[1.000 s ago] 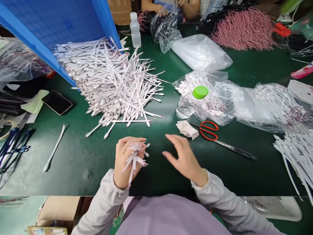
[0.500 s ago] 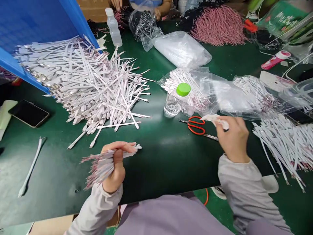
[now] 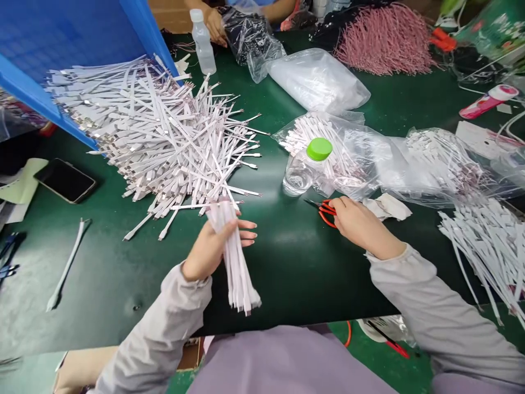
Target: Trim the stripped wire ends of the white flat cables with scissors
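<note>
Head view: left hand clenched round a bundle of flat white cable strips. Bundle's long axis runs near-far, tilted slightly, with its lower ends sticking out on the near side of the fist. Upper ends reach the near edge of the big strip pile. Left hand is the nearer one to that pile. Right hand is well right, palm down over red-handled scissors; can't tell if it grips them.
</note>
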A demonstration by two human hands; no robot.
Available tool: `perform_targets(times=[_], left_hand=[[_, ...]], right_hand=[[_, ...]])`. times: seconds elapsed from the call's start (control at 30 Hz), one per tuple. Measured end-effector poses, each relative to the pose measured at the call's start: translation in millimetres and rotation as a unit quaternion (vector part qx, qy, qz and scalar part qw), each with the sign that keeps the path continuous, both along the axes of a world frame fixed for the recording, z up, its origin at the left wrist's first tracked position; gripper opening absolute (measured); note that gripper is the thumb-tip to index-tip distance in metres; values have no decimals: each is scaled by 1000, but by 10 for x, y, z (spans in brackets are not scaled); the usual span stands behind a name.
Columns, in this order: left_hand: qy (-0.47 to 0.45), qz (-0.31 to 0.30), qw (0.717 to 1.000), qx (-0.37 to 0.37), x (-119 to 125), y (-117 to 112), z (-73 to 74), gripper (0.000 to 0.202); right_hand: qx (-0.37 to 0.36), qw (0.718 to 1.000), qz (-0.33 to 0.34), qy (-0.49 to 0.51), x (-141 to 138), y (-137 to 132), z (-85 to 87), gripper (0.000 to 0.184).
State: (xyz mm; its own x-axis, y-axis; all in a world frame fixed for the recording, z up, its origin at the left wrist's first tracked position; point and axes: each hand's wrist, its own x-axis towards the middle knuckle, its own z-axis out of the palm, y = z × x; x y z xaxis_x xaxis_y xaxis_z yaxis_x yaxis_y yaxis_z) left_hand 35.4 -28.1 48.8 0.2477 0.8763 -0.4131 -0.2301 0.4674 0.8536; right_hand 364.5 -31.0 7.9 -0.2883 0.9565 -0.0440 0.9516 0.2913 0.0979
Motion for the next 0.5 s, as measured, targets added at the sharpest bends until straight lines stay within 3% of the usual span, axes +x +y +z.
perform_targets(times=[0.1, 0.2, 0.23, 0.3, 0.37, 0.4, 0.43, 0.5], left_hand=[[-48, -8, 996, -80, 80, 25, -242, 31], [-62, -6, 992, -113, 161, -12, -387, 31], [-59, -13, 991, -117, 185, -29, -400, 31], [-40, -28, 992, -115, 222, -63, -396, 31], [-4, -42, 995, -91, 248, -95, -386, 29], [19, -48, 996, -72, 257, -111, -386, 27], [44, -54, 996, -48, 265, -126, -390, 25], [89, -62, 994, -3, 277, -156, -409, 23]], right_hand=[[2, 995, 71, 68, -88, -42, 75, 19], [-9, 968, 32, 249, -348, -177, 133, 8], [-36, 944, -10, 329, -463, -219, 142, 8], [-113, 864, -86, 482, -699, -270, 140, 17], [-167, 787, -101, 585, -911, -275, 124, 24], [-180, 764, -93, 612, -1000, -263, 114, 26], [-183, 755, -82, 624, -1078, -245, 106, 27], [-155, 767, -79, 618, -1205, -204, 93, 26]])
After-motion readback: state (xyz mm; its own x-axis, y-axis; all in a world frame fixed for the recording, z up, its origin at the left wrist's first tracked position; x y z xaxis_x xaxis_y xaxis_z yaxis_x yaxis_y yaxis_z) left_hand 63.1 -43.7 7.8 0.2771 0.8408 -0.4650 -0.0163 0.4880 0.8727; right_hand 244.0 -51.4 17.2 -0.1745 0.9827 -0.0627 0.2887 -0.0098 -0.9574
